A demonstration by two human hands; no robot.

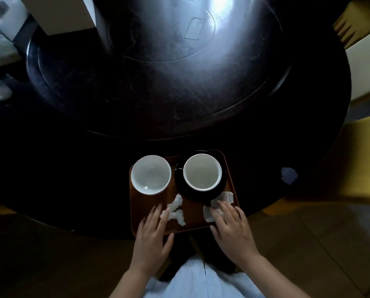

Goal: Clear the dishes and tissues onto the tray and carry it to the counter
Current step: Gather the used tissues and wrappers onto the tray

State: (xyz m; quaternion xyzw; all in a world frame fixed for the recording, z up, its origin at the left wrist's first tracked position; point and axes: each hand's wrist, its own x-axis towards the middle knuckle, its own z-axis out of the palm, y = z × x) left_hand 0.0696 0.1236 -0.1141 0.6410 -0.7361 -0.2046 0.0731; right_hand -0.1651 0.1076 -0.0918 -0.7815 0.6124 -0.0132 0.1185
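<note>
Both forearms bare, no sleeves seen up to frame edge. No rings, watch or bracelet seen on left hand [151, 235] or right hand [233, 231]. Fingernails short, unpainted as far as can be told in dim light. Pale blue-white garment [198, 278] worn over lap, soft folds visible, dark vertical seam or slit running down middle. Dark clothing [179, 252] glimpsed just above pale garment, detail lost in shadow.
</note>
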